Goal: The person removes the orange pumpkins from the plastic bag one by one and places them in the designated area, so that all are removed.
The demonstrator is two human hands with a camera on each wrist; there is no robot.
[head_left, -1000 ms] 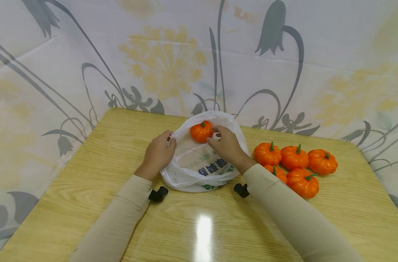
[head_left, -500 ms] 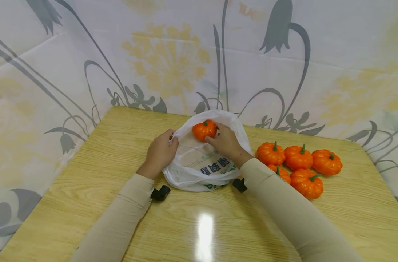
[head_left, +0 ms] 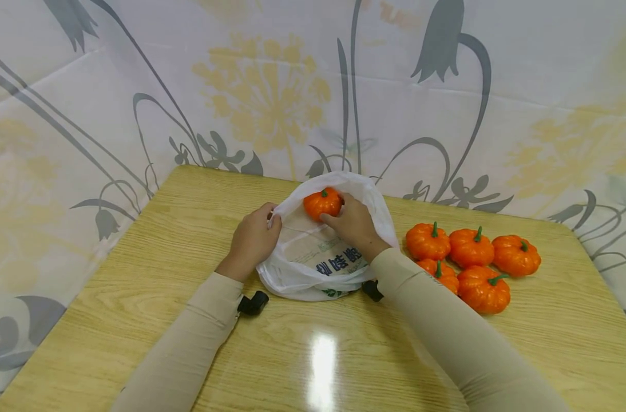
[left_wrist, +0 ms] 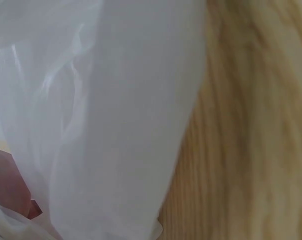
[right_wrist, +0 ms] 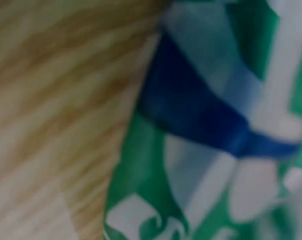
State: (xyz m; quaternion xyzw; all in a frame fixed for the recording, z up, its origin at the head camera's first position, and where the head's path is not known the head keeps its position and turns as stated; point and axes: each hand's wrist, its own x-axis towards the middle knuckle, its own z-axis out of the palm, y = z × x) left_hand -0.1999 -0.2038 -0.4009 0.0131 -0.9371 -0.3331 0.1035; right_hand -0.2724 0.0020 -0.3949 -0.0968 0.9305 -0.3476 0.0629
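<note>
A white plastic bag with dark printing lies on the table, its mouth spread wide. At its left rim my left hand pinches the plastic between thumb and fingers. Inside the bag, toward the far side, is a small orange pumpkin with a green stem. My right hand reaches over the near right rim and grips this pumpkin from its right side, thumb in front. Pale plastic of the bag fills much of the left wrist view. Green and blue print on it shows blurred in the right wrist view.
Several more orange pumpkins stand in a cluster to the right of the bag, one partly hidden behind the right sleeve. The wooden table ends at a flower-patterned cloth backdrop just beyond the bag.
The right hand's fingers and thumb have closed in on the pumpkin in the bag. The left hand keeps its hold on the rim. The head view has shifted slightly.
</note>
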